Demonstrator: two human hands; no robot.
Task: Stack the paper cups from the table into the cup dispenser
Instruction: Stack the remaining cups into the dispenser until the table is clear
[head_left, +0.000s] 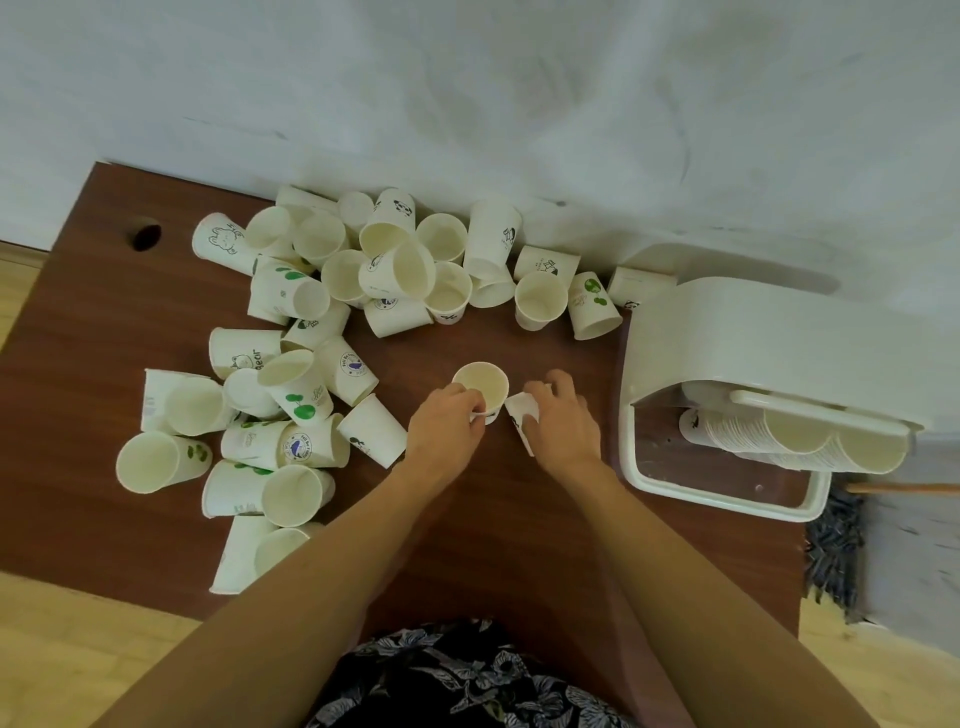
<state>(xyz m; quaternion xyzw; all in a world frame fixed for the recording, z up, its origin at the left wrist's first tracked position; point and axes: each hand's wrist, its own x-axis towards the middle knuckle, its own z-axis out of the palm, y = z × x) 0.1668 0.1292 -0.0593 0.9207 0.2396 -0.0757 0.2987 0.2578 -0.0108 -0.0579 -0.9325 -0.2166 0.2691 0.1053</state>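
Note:
Several white paper cups (311, 312), some printed with green or blue pictures, lie scattered over the left and far side of the brown table (93, 332). My left hand (441, 426) grips an upright cup (483, 384) at the table's middle. My right hand (561, 421) holds a second cup (522, 415) lying on its side right beside the first. The white cup dispenser (753, 332) stands at the table's right, with two rows of nested cups (800, 441) showing in its opening.
A round cable hole (147, 236) sits in the table's far left corner. A white wall runs behind the table. Wooden floor shows left and right, and a dark fringed rug (831, 551) lies right of the table. My patterned clothing is at the bottom.

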